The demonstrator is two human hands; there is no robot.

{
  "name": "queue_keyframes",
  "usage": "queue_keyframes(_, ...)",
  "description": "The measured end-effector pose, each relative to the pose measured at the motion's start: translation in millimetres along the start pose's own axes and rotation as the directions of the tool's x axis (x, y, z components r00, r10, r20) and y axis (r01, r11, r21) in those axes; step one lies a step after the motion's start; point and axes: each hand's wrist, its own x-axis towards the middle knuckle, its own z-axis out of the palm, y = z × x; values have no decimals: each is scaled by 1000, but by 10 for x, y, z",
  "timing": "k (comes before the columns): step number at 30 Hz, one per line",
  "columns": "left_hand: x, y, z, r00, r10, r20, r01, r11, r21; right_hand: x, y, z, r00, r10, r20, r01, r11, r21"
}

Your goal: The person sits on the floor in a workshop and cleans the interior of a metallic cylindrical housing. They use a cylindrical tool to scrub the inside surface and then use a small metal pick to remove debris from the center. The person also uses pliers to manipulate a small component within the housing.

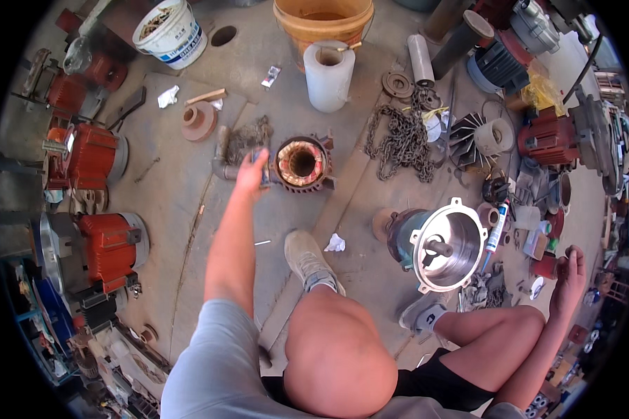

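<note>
A motor stator (302, 165) stands upright on the floor ahead of me, its copper windings ringing a dark bore. My left hand (252, 173) grips the box-like part on the stator's left side, fingers wrapped around it. Out to the right, above my bent knee, my right hand (570, 279) is held up with loosely bent fingers and nothing visible in it. A motor housing (449, 246) with a bright round flange and a shaft inside sits on the floor between my feet and the tools at right.
Ahead lie a rusty chain (402, 143), a white plastic roll (328, 77) and an orange bucket (323, 21). A white bucket (171, 35) stands far left. Red motors (93, 159) line the left side. A fan wheel (479, 136) and a sealant tube (497, 228) lie right.
</note>
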Motion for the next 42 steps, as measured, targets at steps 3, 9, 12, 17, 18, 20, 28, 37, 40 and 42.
queue_keyframes(3,-249,-341,264,969,-41,-245,-45,941,-334,-54,-19,23,999,5,37,-4,1000,-26)
queue_keyframes(9,-807,-311,1320,763,-330,-556,-183,715,-674,-47,-57,90,997,11,74,-6,998,-60)
queue_keyframes(12,-490,-456,1401,709,-191,-679,-268,817,-510,-100,-71,134,998,8,67,-2,995,-95)
queue_keyframes(17,32,-221,658,835,-29,-549,-197,917,-347,-172,70,-169,993,52,101,-42,994,-102)
queue_keyframes(18,50,79,517,884,-55,-464,-80,961,-266,-219,70,-227,995,61,81,-51,992,-117)
queue_keyframes(20,90,709,325,941,-33,-338,34,999,-3,-238,50,-293,997,59,50,-51,986,-162)
queue_keyframes(28,999,2014,311,895,290,339,-440,449,778,-155,93,-398,999,50,-19,-53,987,-151)
queue_keyframes(37,1635,1243,-849,890,451,63,-375,647,664,-196,163,-504,996,31,-89,-55,955,-291)
queue_keyframes(40,1558,1224,-652,841,536,-72,-392,697,601,-120,166,-529,994,31,-110,-65,942,-329)
queue_keyframes(42,1470,1108,-528,840,510,-186,-511,858,45,-78,185,-538,994,18,-104,-50,946,-320)
